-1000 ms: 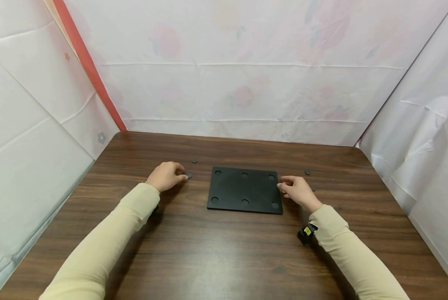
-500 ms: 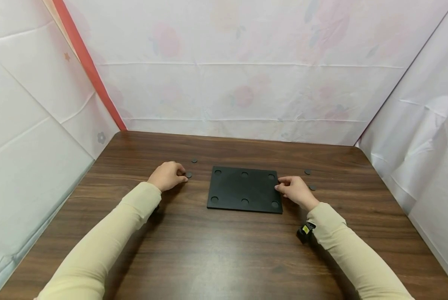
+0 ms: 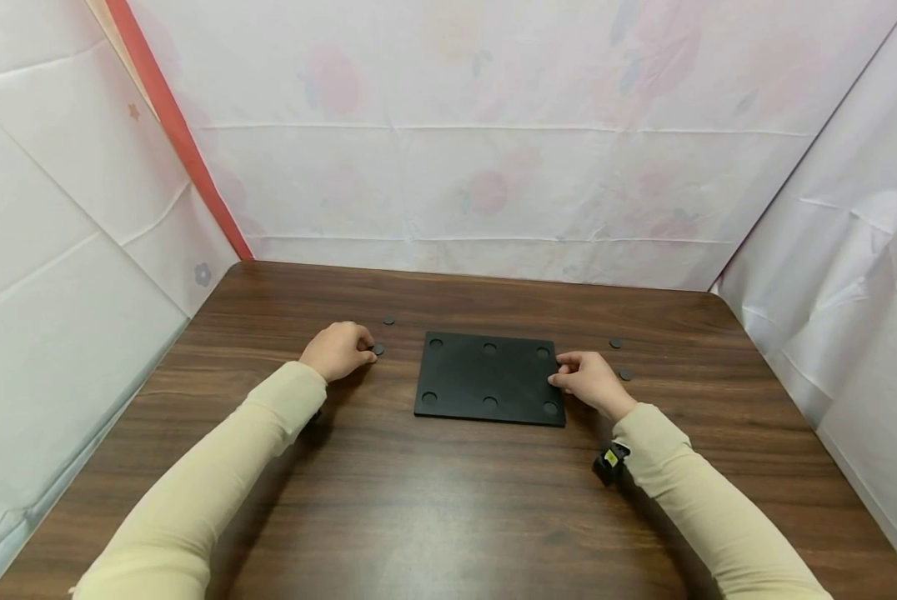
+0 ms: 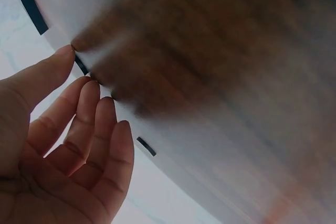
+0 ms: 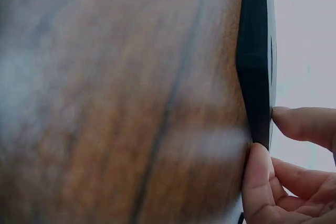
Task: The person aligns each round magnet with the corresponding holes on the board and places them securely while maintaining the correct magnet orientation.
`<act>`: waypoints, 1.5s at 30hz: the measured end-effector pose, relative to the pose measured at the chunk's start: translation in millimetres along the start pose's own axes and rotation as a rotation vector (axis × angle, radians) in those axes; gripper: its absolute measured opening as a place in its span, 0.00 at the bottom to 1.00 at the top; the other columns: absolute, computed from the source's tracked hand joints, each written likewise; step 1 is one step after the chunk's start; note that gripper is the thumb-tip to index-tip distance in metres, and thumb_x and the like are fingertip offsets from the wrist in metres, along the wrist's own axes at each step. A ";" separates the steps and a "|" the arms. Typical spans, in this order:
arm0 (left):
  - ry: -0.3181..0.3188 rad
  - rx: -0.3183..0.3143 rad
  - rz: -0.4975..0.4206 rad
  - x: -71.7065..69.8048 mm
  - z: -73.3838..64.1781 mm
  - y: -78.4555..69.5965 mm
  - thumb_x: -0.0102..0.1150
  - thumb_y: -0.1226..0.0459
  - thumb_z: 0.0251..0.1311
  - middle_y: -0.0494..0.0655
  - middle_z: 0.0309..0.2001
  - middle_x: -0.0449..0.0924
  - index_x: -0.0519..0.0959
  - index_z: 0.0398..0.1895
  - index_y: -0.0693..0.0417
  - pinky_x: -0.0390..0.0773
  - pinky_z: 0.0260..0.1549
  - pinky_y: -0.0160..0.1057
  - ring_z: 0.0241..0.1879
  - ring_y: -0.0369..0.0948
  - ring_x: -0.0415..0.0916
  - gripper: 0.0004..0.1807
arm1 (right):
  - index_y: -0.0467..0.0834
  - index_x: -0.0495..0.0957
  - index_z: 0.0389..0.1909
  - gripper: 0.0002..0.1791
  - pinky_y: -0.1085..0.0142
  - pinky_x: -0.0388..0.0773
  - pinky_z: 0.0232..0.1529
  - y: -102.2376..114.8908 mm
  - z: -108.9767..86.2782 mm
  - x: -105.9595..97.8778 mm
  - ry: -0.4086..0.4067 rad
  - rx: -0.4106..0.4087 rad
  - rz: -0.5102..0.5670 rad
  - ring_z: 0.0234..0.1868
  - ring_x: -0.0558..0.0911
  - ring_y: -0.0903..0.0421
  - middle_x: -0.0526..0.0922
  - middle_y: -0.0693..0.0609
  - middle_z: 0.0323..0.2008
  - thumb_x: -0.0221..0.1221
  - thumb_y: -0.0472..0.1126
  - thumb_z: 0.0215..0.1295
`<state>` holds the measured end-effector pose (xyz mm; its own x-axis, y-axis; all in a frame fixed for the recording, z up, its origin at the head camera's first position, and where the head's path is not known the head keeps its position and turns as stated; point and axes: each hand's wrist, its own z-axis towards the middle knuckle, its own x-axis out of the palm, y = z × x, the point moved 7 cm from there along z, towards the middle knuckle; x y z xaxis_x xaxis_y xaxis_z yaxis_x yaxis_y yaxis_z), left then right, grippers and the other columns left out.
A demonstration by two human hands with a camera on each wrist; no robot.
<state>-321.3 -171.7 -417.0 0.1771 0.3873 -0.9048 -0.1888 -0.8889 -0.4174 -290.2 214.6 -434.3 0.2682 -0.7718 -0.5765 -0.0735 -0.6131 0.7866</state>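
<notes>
My left hand (image 3: 338, 352) is at a small black disc (image 3: 378, 350) lying left of the board. In the left wrist view, thumb and index fingertips pinch this disc (image 4: 81, 64) from both sides, close on the table. My right hand (image 3: 593, 383) grips the right edge of a flat black rectangular board (image 3: 486, 377). In the right wrist view, the thumb rests on the top face of the board (image 5: 254, 66) and the fingers touch its side. Several shallow round recesses run in two rows along the board.
Behind the left hand lies a second black disc (image 3: 388, 321). Two more discs, one farther back (image 3: 616, 342) and one nearer (image 3: 624, 375), lie right of the board. A brown wooden table (image 3: 418, 500) bears everything, with pale curtains (image 3: 486, 150) around it.
My right hand has moved slightly left, its thumb now over the board's edge. The left hand has shifted slightly right at its disc.
</notes>
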 end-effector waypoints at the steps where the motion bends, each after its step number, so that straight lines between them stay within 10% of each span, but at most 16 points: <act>1: -0.001 -0.002 0.002 0.1 0.4 0.0 0.67 0.62 0.63 0.53 0.41 0.83 0.84 0.50 0.62 0.79 0.43 0.51 0.41 0.48 0.80 0.15 | 0.26 0.65 0.68 0.29 0.62 0.74 0.33 -0.4 0.1 0.0 -0.002 0.002 -0.001 0.32 0.76 0.53 0.77 0.46 0.35 0.60 0.33 0.69; 45: 0.029 -0.011 0.004 1.3 6.5 -0.3 0.64 0.62 0.66 0.53 0.44 0.83 0.83 0.45 0.61 0.79 0.43 0.51 0.40 0.48 0.80 0.11 | 0.28 0.67 0.67 0.28 0.61 0.67 0.29 -0.1 1.4 -1.1 -0.003 -0.007 -0.045 0.29 0.72 0.53 0.76 0.47 0.33 0.60 0.35 0.70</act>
<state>-327.3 -169.4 -418.6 0.2044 0.3769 -0.9034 -0.1786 -0.8931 -0.4130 -291.8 215.2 -434.0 0.2685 -0.7443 -0.6116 -0.0553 -0.6457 0.7616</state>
